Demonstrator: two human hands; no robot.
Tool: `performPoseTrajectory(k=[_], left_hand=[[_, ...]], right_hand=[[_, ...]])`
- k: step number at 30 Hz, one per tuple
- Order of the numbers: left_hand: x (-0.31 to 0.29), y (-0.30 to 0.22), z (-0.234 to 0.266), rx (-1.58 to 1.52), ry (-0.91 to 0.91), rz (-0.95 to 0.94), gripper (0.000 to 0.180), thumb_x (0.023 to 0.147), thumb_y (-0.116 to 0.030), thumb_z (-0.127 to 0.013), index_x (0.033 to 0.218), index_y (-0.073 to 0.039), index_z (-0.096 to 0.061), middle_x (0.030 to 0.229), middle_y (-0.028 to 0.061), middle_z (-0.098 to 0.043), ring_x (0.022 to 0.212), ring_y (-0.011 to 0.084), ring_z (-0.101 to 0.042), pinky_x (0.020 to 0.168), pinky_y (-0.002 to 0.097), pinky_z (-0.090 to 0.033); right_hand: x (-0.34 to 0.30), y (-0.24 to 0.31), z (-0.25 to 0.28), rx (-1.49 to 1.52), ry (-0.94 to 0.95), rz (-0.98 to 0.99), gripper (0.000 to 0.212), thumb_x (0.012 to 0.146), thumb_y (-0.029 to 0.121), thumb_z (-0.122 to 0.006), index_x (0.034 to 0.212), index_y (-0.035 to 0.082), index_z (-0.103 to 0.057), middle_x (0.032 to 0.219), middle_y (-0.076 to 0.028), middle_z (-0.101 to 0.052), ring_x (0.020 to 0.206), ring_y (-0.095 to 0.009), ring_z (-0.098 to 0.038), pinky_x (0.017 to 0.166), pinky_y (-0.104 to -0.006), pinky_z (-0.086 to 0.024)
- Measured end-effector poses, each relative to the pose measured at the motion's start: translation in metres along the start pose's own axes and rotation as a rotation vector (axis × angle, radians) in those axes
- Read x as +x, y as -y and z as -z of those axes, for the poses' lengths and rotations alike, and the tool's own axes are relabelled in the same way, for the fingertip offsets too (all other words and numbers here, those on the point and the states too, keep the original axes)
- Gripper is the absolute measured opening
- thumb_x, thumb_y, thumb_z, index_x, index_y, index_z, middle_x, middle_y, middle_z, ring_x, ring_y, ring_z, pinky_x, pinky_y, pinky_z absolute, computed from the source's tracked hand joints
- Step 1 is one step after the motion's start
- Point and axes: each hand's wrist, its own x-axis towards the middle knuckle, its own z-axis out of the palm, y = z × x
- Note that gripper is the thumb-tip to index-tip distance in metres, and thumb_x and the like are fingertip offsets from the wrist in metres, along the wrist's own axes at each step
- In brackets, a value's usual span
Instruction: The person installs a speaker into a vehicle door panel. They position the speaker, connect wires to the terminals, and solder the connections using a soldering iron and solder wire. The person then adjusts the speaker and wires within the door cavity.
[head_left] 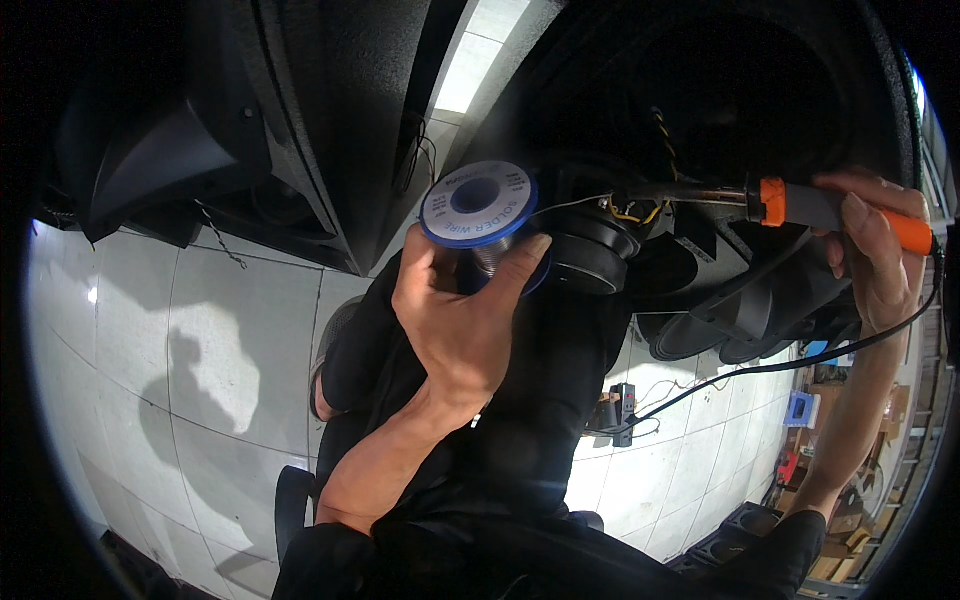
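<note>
My left hand (460, 325) is closed around a blue-rimmed spool of solder wire (490, 255) with a white label. A thin strand of solder (572, 206) runs from the spool to a terminal on a round black speaker driver (590, 255). In my right hand (875, 240) is a soldering iron (800, 203) with an orange and grey handle. Its metal shaft points left, and the tip end is at the terminal, close to the strand's end. Yellow and black wires (640, 212) meet the driver there. Whether the tip touches the solder is too small to tell.
A large black speaker cabinet (560, 85) stands ahead, another black cabinet (330, 110) to the left. The iron's black cord (780, 368) loops toward a power strip (624, 412) on the tiled floor (250, 350). Boxes (885, 410) and shelving are at the right.
</note>
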Motion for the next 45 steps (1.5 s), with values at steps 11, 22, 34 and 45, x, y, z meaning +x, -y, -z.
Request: performPoseTrajectory(k=[11,22,34,45], left_hand=[[0.002,0.0,0.0,-0.029,-0.013,0.008,0.042,0.084,-0.009,-0.082,0.121,0.001,-0.064,0.114,0.0135,-0.07,0.108,0.0214,-0.067,0.096,0.0364,-0.053],[0.001,-0.001,-0.001,-0.005,-0.007,0.074,0.044,0.082,-0.011,-0.085,0.118,-0.001,-0.061,0.11,0.0112,-0.07,0.103,0.0206,-0.067,0.095,0.035,-0.051],[0.002,-0.002,-0.002,-0.005,-0.012,0.102,0.044,0.082,-0.007,-0.085,0.118,0.0,-0.061,0.11,0.0106,-0.07,0.103,0.0191,-0.067,0.094,0.0339,-0.05],[0.0,0.002,-0.005,0.001,-0.017,0.056,0.044,0.082,-0.01,-0.085,0.118,-0.002,-0.062,0.112,0.012,-0.071,0.106,0.0225,-0.068,0.097,0.038,-0.052]], right_hand=[[0.006,0.007,0.007,-0.016,0.165,0.135,0.042,0.092,0.037,-0.063,0.109,-0.001,-0.07,0.082,-0.012,-0.066,0.053,-0.011,-0.059,0.048,-0.023,-0.047],[0.013,0.001,0.011,-0.072,0.228,0.305,0.04,0.081,0.036,-0.07,0.099,0.001,-0.074,0.08,-0.012,-0.066,0.052,-0.013,-0.062,0.051,-0.0241,-0.054],[0.025,-0.002,0.018,-0.065,0.348,0.574,0.035,0.08,0.028,-0.074,0.104,0.002,-0.075,0.084,-0.016,-0.068,0.064,-0.02,-0.065,0.058,-0.0288,-0.054],[0.022,0.005,0.02,-0.07,0.4,0.61,0.032,0.08,0.026,-0.075,0.106,0.008,-0.075,0.086,-0.013,-0.066,0.069,-0.019,-0.065,0.06,-0.0297,-0.054]])
